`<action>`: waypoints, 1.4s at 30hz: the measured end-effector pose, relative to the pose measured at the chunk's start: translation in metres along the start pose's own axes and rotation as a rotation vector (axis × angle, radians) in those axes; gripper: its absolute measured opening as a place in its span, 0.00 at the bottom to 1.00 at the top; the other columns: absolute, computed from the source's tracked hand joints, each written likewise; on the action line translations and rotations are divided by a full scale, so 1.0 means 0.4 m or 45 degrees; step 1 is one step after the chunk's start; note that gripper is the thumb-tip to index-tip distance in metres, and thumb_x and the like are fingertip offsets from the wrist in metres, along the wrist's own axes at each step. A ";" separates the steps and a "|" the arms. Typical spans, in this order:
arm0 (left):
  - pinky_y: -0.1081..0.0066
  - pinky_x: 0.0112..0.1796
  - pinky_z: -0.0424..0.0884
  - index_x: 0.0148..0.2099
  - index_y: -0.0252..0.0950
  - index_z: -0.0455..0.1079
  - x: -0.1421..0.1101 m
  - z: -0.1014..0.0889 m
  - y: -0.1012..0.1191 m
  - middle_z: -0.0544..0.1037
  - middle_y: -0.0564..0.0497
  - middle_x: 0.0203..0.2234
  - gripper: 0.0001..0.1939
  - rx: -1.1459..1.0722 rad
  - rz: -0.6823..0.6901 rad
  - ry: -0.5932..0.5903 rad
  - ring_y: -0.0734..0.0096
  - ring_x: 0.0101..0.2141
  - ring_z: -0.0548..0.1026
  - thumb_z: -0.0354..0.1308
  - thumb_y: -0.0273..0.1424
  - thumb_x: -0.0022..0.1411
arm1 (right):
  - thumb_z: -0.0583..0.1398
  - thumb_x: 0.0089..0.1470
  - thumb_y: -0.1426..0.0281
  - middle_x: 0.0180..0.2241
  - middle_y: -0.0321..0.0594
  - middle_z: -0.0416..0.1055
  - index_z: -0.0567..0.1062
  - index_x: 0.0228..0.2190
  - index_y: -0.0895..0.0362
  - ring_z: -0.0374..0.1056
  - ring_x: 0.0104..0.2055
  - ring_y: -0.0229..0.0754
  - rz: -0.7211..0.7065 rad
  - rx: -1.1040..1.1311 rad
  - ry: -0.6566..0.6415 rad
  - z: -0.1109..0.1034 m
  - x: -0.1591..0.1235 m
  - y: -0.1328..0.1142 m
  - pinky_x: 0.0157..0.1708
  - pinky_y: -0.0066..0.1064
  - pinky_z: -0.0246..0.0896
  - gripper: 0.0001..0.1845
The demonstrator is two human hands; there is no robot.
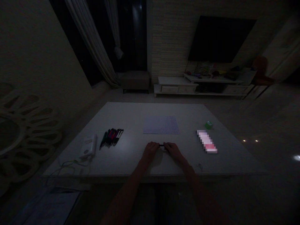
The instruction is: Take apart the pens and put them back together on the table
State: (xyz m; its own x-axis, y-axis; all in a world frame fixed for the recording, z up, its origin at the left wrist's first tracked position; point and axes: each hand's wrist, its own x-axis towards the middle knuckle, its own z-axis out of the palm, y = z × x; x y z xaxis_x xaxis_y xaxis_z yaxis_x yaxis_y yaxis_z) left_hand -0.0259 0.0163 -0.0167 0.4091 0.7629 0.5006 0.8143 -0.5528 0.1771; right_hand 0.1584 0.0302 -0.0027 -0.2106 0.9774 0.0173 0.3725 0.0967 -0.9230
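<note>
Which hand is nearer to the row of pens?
Left. The left hand lies to the right of the row of pens, apart from it; the right hand lies farther right, beyond the left hand.

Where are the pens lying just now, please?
In the head view, the pens lie on the left of the table, between a white device and a patterned sheet.

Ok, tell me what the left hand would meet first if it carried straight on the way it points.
The short dark object that the left hand and right hand hold; beyond it, probably the patterned sheet, though depth is hard to judge.
</note>
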 end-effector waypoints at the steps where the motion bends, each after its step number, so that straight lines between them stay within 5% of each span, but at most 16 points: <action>1: 0.66 0.39 0.67 0.42 0.36 0.67 0.000 0.000 0.000 0.74 0.49 0.34 0.07 0.003 -0.003 0.005 0.67 0.36 0.71 0.49 0.25 0.64 | 0.53 0.53 0.51 0.20 0.37 0.67 0.74 0.23 0.59 0.59 0.23 0.36 -0.025 -0.009 0.010 0.000 0.001 0.000 0.24 0.27 0.52 0.25; 4: 0.66 0.39 0.67 0.41 0.36 0.67 0.001 0.001 0.000 0.74 0.49 0.33 0.07 0.005 -0.005 -0.002 0.67 0.35 0.71 0.49 0.26 0.64 | 0.55 0.50 0.51 0.25 0.39 0.71 0.76 0.27 0.59 0.62 0.26 0.38 -0.073 -0.019 0.011 -0.002 0.003 0.001 0.26 0.27 0.54 0.23; 10: 0.65 0.39 0.67 0.43 0.35 0.67 -0.002 0.003 -0.001 0.75 0.48 0.34 0.07 -0.023 0.011 -0.005 0.67 0.36 0.72 0.51 0.25 0.63 | 0.51 0.53 0.47 0.19 0.36 0.65 0.72 0.21 0.58 0.59 0.22 0.36 -0.013 -0.066 0.019 0.003 0.004 0.003 0.23 0.27 0.52 0.28; 19: 0.59 0.45 0.63 0.47 0.38 0.66 0.005 0.007 -0.006 0.75 0.47 0.40 0.11 0.085 -0.138 0.103 0.63 0.42 0.71 0.52 0.25 0.62 | 0.51 0.54 0.48 0.17 0.35 0.64 0.73 0.25 0.58 0.59 0.20 0.38 0.019 0.056 0.105 -0.015 0.000 0.024 0.21 0.28 0.52 0.27; 24: 0.61 0.45 0.63 0.46 0.38 0.67 0.003 0.003 -0.005 0.75 0.48 0.38 0.11 0.099 -0.123 0.047 0.64 0.41 0.70 0.51 0.23 0.62 | 0.59 0.52 0.57 0.37 0.47 0.75 0.77 0.34 0.56 0.67 0.41 0.48 -0.298 -0.371 0.218 -0.043 0.008 0.000 0.42 0.38 0.59 0.17; 27: 0.62 0.44 0.64 0.46 0.38 0.66 0.002 -0.002 -0.001 0.74 0.48 0.38 0.11 0.089 -0.084 0.016 0.65 0.40 0.70 0.51 0.24 0.62 | 0.61 0.52 0.64 0.43 0.48 0.74 0.76 0.43 0.55 0.65 0.47 0.50 -0.465 -0.659 0.111 -0.030 0.010 -0.048 0.50 0.42 0.54 0.16; 33: 0.64 0.44 0.66 0.46 0.36 0.66 0.003 -0.008 0.004 0.74 0.48 0.38 0.11 0.089 -0.073 -0.034 0.66 0.40 0.71 0.50 0.23 0.62 | 0.53 0.57 0.72 0.44 0.46 0.73 0.69 0.51 0.56 0.68 0.46 0.44 -0.345 -0.878 -0.245 0.015 0.004 -0.096 0.46 0.32 0.58 0.20; 38: 0.62 0.47 0.65 0.57 0.34 0.59 0.006 -0.001 0.006 0.71 0.43 0.48 0.19 0.133 -0.195 0.139 0.64 0.47 0.69 0.48 0.24 0.63 | 0.52 0.57 0.60 0.32 0.41 0.72 0.73 0.39 0.55 0.67 0.34 0.42 -0.215 -0.344 0.007 -0.044 0.031 -0.058 0.34 0.30 0.60 0.16; 42: 0.62 0.47 0.65 0.54 0.34 0.62 0.010 0.007 0.002 0.72 0.43 0.46 0.18 0.151 -0.219 0.111 0.64 0.46 0.70 0.49 0.22 0.62 | 0.47 0.48 0.39 0.14 0.29 0.51 0.60 0.17 0.53 0.48 0.16 0.34 0.025 0.636 0.117 -0.121 0.082 -0.091 0.17 0.28 0.46 0.31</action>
State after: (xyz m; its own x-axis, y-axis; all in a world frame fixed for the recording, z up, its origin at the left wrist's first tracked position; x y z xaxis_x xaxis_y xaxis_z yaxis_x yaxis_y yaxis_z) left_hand -0.0226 0.0197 -0.0169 0.2273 0.8079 0.5438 0.9138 -0.3700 0.1677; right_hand 0.1817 0.0678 0.0501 -0.1191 0.9928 0.0110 -0.1067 -0.0017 -0.9943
